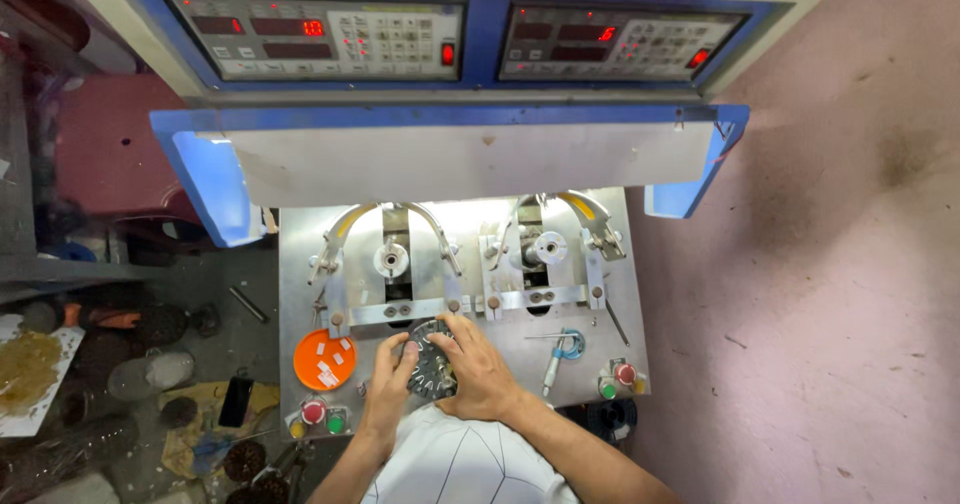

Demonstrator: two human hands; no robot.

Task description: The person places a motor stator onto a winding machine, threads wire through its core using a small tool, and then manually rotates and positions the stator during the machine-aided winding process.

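Both my hands hold a dark round slotted part (432, 364) against the steel work plate (300, 254) of a twin-station machine. My left hand (389, 384) grips its left edge with the thumb on top. My right hand (478, 364) covers its right side, fingers curled over it. Just above the part sits the left spindle (391, 260) under a curved arm; the right spindle (549, 248) stands apart, further right.
An orange round lid (324, 359) with white chips lies left of my hands. A small tool with a blue ring (566, 346) lies to the right. Red and green push buttons (617, 381) sit at both front corners. Two control panels (320, 36) rise behind. Clutter (150, 374) fills the floor at left.
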